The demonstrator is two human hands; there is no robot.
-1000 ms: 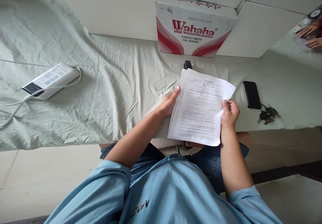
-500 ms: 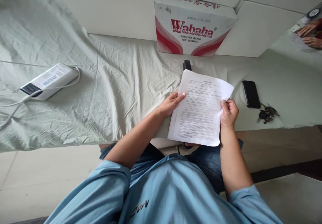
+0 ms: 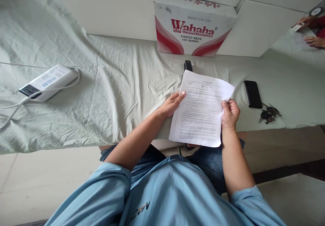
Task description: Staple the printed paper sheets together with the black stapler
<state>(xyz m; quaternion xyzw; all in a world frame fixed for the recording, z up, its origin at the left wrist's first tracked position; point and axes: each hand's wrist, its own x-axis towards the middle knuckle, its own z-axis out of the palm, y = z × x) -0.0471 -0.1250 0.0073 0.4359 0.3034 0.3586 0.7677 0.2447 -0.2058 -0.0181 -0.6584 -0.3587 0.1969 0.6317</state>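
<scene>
A stack of printed paper sheets [image 3: 201, 114] is held between my two hands above the table's front edge, its text facing up. My left hand [image 3: 173, 104] grips the left edge, thumb on the top sheet and fingers hidden beneath. On the right edge, my right hand [image 3: 230, 113] is closed, pinching the paper between thumb and curled fingers; the sheet bends up near there. Just beyond the top of the stack lies a black object [image 3: 188, 65], perhaps a stapler, partly covered by the paper.
A Wahaha water carton [image 3: 194, 29] stands at the back against white panels. To the right lie a black phone [image 3: 253, 94] and a bunch of keys [image 3: 270, 113]. A white device with cables [image 3: 49, 83] rests at left. Another person's hands [image 3: 313, 41] show at far right.
My hands and the paper stack hold nearly the same pose; the whole view has shifted slightly. At far right, the other person's hand has moved and now holds a small white item.
</scene>
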